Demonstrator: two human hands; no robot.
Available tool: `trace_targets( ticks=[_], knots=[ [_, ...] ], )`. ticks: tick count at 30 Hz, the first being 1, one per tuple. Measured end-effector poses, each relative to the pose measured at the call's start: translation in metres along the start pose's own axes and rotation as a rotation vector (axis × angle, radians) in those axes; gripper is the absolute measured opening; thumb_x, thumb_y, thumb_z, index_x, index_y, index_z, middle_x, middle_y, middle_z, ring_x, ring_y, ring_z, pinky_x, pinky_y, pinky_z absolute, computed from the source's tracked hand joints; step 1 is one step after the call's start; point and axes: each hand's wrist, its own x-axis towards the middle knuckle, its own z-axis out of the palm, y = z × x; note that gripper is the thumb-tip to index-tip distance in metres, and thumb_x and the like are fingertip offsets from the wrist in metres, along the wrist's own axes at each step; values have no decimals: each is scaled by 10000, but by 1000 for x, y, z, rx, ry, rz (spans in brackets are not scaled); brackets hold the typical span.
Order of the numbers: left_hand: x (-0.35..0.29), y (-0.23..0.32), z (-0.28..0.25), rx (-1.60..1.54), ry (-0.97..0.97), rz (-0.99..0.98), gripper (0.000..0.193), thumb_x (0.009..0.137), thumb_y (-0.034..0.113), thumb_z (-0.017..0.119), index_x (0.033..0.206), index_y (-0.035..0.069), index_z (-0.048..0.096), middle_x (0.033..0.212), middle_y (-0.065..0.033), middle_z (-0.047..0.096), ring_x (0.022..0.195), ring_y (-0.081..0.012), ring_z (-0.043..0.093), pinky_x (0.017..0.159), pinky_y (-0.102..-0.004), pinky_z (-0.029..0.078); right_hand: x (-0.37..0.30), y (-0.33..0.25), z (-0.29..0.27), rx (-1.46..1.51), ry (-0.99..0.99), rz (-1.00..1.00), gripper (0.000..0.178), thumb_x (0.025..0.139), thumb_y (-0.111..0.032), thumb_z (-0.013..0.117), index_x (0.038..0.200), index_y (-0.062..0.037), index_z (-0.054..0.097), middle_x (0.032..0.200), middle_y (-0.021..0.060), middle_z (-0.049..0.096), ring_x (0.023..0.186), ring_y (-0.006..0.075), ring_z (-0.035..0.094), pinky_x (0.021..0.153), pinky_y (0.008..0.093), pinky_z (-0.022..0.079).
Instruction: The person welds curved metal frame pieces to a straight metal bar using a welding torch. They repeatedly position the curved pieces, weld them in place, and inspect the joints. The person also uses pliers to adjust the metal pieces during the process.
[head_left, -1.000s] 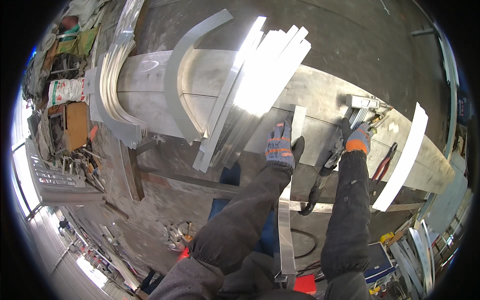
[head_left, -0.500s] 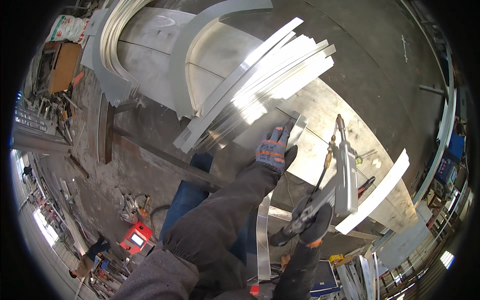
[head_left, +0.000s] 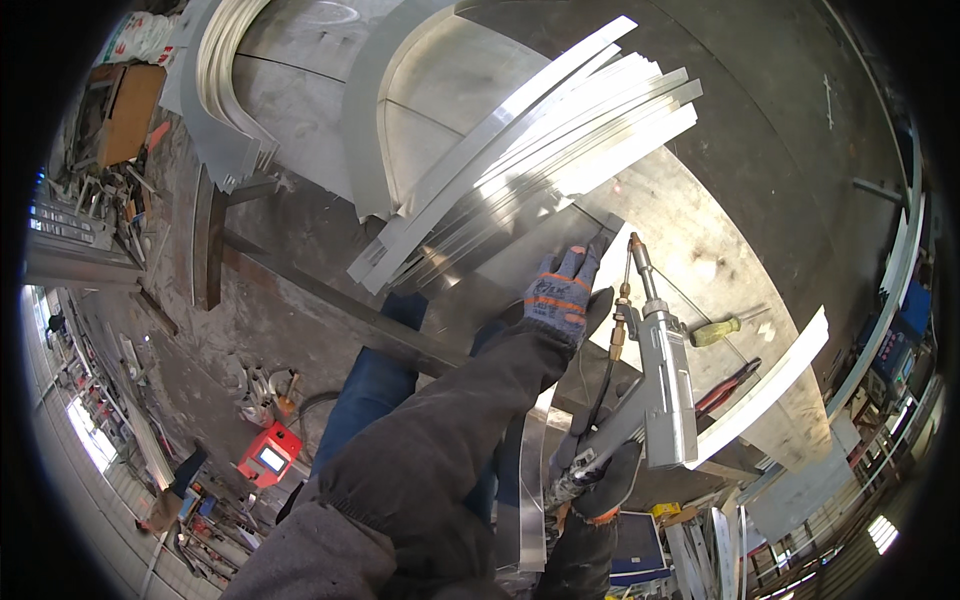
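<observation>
My left hand (head_left: 562,295), in a grey glove with orange bands, lies over a long, narrow metal strip (head_left: 533,490) that runs down toward my body. Its fingers are close together along the strip, at the edge of a flat metal sheet (head_left: 690,215). My right hand (head_left: 608,475), in a dark glove, is wrapped round the handle of a silver welding gun (head_left: 668,390). The gun's copper nozzle points away from me, just right of my left fingertips. A thin hose with brass fittings runs alongside the gun.
Beyond my left hand lies a fanned stack of bright metal strips (head_left: 560,140). A screwdriver (head_left: 715,332), red-handled pliers (head_left: 728,388) and a curved pale strip (head_left: 765,385) are on the right. Curved flanged pieces (head_left: 365,120) stand at the upper left. A red box with a screen (head_left: 270,453) sits lower left.
The welding gun has moved left and its nozzle is now beside my left fingertips. My left hand has shifted slightly right and up. The screwdriver shows more fully.
</observation>
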Motion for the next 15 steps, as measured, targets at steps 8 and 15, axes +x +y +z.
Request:
trace_targets(
  ticks=[8, 15],
  knots=[
    [0, 1, 0, 39, -39, -16, 792, 754, 16, 681, 1509, 46, 444, 1429, -202, 527, 1177, -404, 579, 944, -452, 551, 9, 19, -10, -104, 53, -89, 646, 1026, -551, 508, 1286, 37, 574, 1072, 150, 668, 782, 217, 664, 658, 334, 559],
    [-1, 1, 0, 24, 34, 39, 749, 764, 6, 657, 1488, 40, 472, 1407, -210, 552, 1150, -408, 594, 940, -449, 553, 1, -3, 18, -6, 17, -70, 663, 1032, -530, 521, 1324, 62, 579, 1116, 141, 683, 906, 216, 681, 772, 327, 558]
  ],
)
